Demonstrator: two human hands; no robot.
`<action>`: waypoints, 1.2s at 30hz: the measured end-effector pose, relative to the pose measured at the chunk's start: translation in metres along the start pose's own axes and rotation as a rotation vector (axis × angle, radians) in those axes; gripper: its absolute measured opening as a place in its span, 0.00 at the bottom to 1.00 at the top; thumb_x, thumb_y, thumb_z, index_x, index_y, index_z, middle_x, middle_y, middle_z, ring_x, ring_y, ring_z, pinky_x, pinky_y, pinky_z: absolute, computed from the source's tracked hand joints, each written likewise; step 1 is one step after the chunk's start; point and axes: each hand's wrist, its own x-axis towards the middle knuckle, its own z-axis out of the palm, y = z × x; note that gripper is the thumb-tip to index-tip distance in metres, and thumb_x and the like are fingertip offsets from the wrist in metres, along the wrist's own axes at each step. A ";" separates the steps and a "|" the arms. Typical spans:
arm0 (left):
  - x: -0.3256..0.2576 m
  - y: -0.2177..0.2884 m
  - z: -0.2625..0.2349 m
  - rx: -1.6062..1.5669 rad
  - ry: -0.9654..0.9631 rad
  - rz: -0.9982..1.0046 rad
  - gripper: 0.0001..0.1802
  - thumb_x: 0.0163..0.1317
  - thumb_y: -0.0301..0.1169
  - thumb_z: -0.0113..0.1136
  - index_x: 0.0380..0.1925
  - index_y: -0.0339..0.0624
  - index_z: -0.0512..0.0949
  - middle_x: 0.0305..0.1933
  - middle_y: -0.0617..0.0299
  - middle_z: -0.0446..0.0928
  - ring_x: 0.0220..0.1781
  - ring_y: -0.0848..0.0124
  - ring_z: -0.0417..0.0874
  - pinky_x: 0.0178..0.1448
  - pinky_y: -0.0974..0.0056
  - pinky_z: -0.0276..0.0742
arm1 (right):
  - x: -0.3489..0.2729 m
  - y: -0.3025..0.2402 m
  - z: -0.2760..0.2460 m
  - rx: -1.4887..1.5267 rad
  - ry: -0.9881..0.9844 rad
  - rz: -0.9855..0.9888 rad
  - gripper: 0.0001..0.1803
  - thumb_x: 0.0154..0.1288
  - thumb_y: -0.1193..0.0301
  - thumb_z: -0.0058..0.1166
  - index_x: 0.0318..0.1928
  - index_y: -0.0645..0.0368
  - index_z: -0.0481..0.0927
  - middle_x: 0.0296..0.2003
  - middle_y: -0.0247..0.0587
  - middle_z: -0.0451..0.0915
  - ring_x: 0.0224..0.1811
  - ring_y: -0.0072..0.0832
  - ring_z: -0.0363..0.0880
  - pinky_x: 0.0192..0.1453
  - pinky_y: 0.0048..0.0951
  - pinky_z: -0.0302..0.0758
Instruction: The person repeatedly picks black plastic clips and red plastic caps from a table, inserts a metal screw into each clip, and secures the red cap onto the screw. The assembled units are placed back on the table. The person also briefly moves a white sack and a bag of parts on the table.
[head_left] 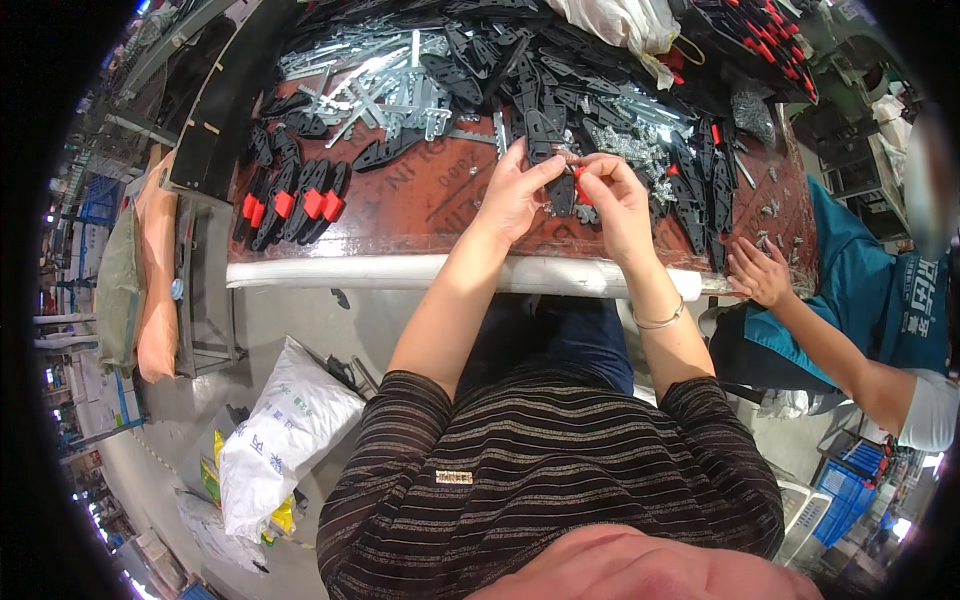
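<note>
Over the cluttered brown table (pixel 420 215) I pinch a small red piece (pixel 581 187) in my right hand (pixel 617 200), left hand (pixel 515 190) steadying it; I'd keep both close and aligned.

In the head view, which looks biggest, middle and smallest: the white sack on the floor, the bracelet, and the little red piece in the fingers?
1. white sack, though it lies nearer the camera
2. bracelet
3. red piece
</note>
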 end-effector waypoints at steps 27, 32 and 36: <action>0.001 -0.003 0.004 0.151 0.042 0.205 0.11 0.59 0.22 0.59 0.42 0.39 0.71 0.38 0.67 0.75 0.39 0.81 0.75 0.45 0.73 0.73 | 0.013 -0.005 0.009 -0.234 0.189 -0.157 0.06 0.57 0.77 0.63 0.36 0.64 0.81 0.32 0.33 0.82 0.30 0.12 0.74 0.35 0.15 0.70; 0.002 -0.005 0.007 0.485 0.092 0.339 0.12 0.59 0.22 0.59 0.42 0.38 0.70 0.37 0.68 0.75 0.38 0.82 0.74 0.44 0.73 0.73 | 0.016 -0.003 0.004 -0.219 0.182 -0.080 0.06 0.55 0.78 0.64 0.34 0.64 0.82 0.30 0.32 0.82 0.30 0.13 0.74 0.35 0.15 0.70; 0.003 -0.005 0.006 0.448 0.073 0.320 0.13 0.60 0.23 0.58 0.43 0.38 0.69 0.38 0.68 0.74 0.39 0.81 0.74 0.45 0.73 0.72 | 0.017 -0.002 0.002 -0.191 0.146 -0.079 0.06 0.56 0.78 0.63 0.35 0.64 0.81 0.31 0.33 0.82 0.31 0.14 0.75 0.36 0.16 0.72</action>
